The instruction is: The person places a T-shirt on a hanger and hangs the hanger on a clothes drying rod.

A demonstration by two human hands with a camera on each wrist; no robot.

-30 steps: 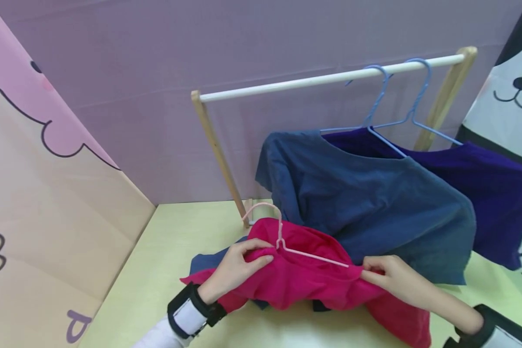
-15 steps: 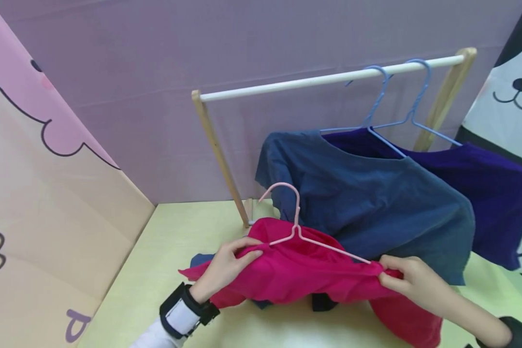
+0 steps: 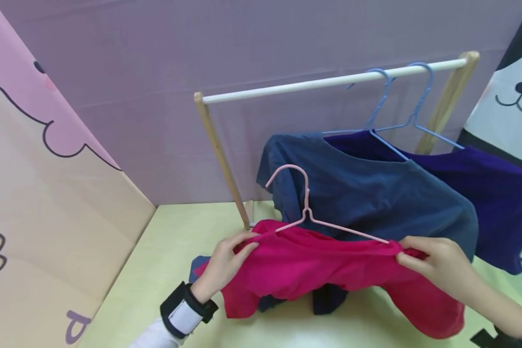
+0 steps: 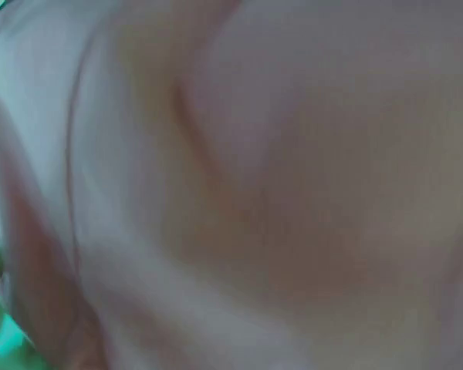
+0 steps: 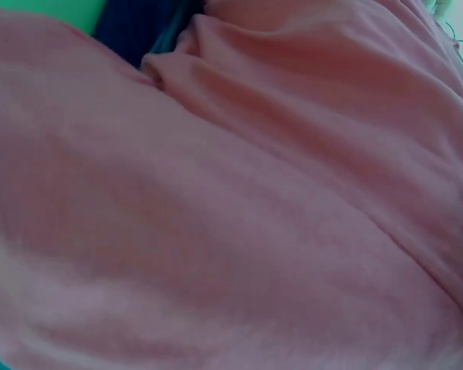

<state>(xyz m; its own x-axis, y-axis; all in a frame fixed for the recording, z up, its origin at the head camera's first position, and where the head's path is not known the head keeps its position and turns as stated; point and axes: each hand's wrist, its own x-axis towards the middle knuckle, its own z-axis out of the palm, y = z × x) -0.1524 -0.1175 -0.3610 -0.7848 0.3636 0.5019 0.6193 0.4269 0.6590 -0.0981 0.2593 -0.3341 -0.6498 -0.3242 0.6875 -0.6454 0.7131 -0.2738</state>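
Note:
A magenta shirt (image 3: 322,270) hangs on a pink wire hanger (image 3: 306,212), lifted a little above the yellow-green table (image 3: 156,270). My left hand (image 3: 228,258) pinches the shirt's left shoulder, and my right hand (image 3: 435,263) pinches the right shoulder at the hanger's end. The hanger's hook stands upright in front of a grey-blue shirt (image 3: 365,193). Both wrist views are filled with blurred cloth: the left (image 4: 231,185) and the right (image 5: 231,200).
A wooden rack with a white rail (image 3: 330,81) stands behind, carrying two blue hangers (image 3: 396,111) with the grey-blue shirt and a purple shirt (image 3: 496,193). Dark blue clothes (image 3: 326,299) lie on the table under the magenta shirt. Cartoon panels wall in the left and right.
Both hands have raised the magenta shirt and spread it wider. The pink hanger has moved up and to the right, and the right hand has moved further right.

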